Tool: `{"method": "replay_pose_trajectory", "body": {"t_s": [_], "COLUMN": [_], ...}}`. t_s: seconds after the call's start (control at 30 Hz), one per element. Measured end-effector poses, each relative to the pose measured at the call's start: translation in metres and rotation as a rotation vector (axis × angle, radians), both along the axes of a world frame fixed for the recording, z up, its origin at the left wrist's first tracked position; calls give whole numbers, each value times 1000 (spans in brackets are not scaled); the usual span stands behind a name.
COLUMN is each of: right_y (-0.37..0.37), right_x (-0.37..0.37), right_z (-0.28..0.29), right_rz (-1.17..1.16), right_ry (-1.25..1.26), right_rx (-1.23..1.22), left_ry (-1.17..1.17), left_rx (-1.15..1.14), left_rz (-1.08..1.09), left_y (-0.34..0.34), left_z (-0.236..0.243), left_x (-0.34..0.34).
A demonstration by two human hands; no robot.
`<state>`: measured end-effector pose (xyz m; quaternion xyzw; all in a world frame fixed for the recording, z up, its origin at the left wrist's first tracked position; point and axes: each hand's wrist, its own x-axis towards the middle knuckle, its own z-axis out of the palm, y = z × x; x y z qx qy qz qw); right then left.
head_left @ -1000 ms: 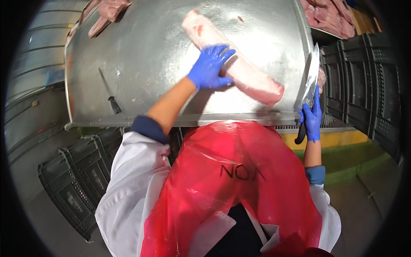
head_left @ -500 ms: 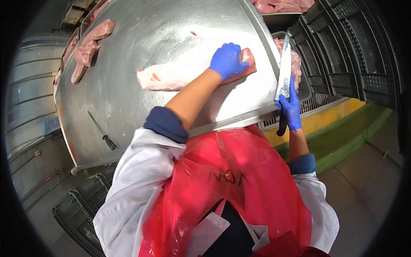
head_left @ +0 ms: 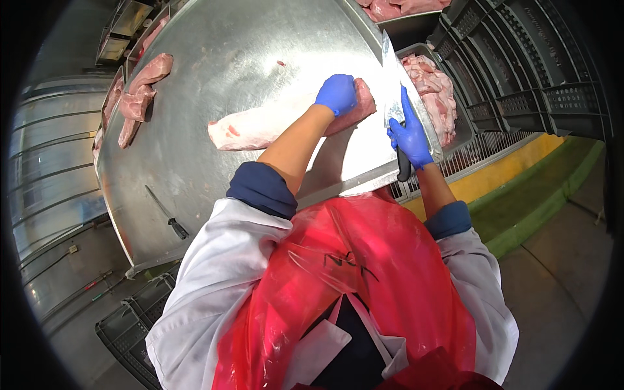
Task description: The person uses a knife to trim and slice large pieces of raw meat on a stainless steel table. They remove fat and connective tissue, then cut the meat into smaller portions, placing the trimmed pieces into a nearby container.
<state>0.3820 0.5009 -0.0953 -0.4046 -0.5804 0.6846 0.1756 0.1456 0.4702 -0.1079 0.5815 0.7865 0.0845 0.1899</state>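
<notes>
My blue-gloved left hand [head_left: 337, 95] has its fingers curled over a long pale pink piece of meat [head_left: 253, 123], gripping it toward its right end as it lies crosswise on the steel table [head_left: 214, 58]. My right hand [head_left: 409, 136], also gloved in blue, is closed on a large knife [head_left: 391, 71] with a black handle; the blade points away from me along the table's right edge, just right of the meat. A narrow knife [head_left: 174, 224] lies at the table's left front. Smaller pieces of meat [head_left: 136, 97] rest at the table's left back.
Bins of meat stand beyond the right edge [head_left: 429, 91] and at the back [head_left: 396, 8]. Black crates are at right [head_left: 533, 97] and lower left [head_left: 127, 331]. A yellow and green ledge [head_left: 533, 195] runs below the table's front right. More meat [head_left: 110, 104] is past the left edge.
The long meat has swung from slanted to nearly crosswise, my left hand now curled over its right part. My right hand and knife have moved left, closer to the meat. The view has shifted.
</notes>
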Motion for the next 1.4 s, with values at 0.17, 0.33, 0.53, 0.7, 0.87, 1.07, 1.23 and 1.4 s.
{"method": "replay_pose_trajectory", "body": {"t_s": [0.17,0.33,0.53,0.7,0.87,1.07,1.23,1.4], "right_y": [18,34,19,39,22,28,4,-7], "right_x": [-40,-63,28,-41,12,-44,-13,-12], "right_z": [5,-4,30,27,27,12,16,18], "right_rz": [46,270,585,502,628,520,585,596], "right_ry": [-50,-191,-177,-171,-167,-35,-103,-156], "right_rx": [183,218,-54,-49,72,8,12,-45], "left_ry": [-112,-93,-199,-251,-261,-352,-261,-333], "left_rx": [101,184,293,227,234,263,251,336], "left_rz": [35,36,69,-70,-69,-144,-199,-216], "left_y": [-11,-14,-28,-14,-17,-11,-9,-5], "left_z": [6,11,4,34,27,45,43,59], "left_x": [-2,2,-9,-10,-25,-28,-43,-45]}}
